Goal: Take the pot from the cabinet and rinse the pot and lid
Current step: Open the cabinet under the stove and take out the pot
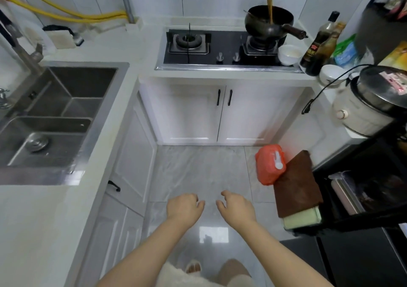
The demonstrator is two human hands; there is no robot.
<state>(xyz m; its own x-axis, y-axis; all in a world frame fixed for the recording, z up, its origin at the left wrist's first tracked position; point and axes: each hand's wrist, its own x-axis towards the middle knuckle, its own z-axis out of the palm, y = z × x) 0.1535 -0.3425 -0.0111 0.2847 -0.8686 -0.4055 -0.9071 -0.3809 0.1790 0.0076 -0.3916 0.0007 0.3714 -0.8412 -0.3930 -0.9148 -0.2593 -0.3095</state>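
Head view shows my left hand and right hand loosely curled, empty; yanking the shut cabinet doors could topple whatever's inside.

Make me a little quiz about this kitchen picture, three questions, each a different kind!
1. True or false: the cabinet doors under the stove are shut.
2. What is the left hand holding? A) a pot B) a lid C) nothing
3. Fill in: the orange jug stands on the ____.

Key:
1. True; both doors are closed.
2. C; both the left hand and the right hand hang loosely curled over the floor, holding nothing.
3. Floor, beside the brown board.
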